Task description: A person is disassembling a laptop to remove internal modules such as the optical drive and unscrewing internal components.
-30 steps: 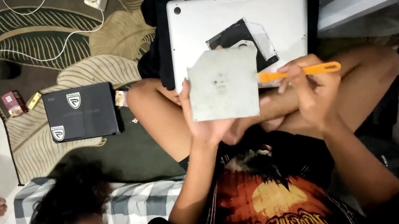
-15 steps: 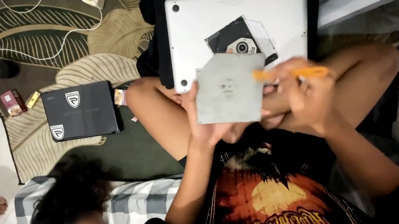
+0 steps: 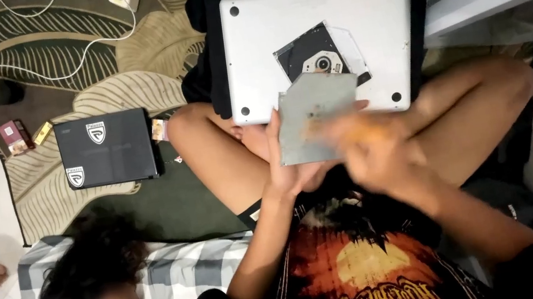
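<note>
Left hand (image 3: 287,167) under upright grey drive (image 3: 314,116), slightly tilted.

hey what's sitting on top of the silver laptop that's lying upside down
On the silver laptop lies a black optical drive with its disc hub showing. The grey metal plate in the left hand covers its lower edge, so anything beneath there is hidden.

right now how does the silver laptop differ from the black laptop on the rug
The silver laptop lies bottom up by the person's legs, rubber feet showing, with an optical drive resting on it; the black laptop lies closed on the patterned rug with nothing on it. The silver one looks larger. The left hand holds a grey metal plate overlapping the silver one's edge; no hand nears the black one. Both lie flat.
</note>
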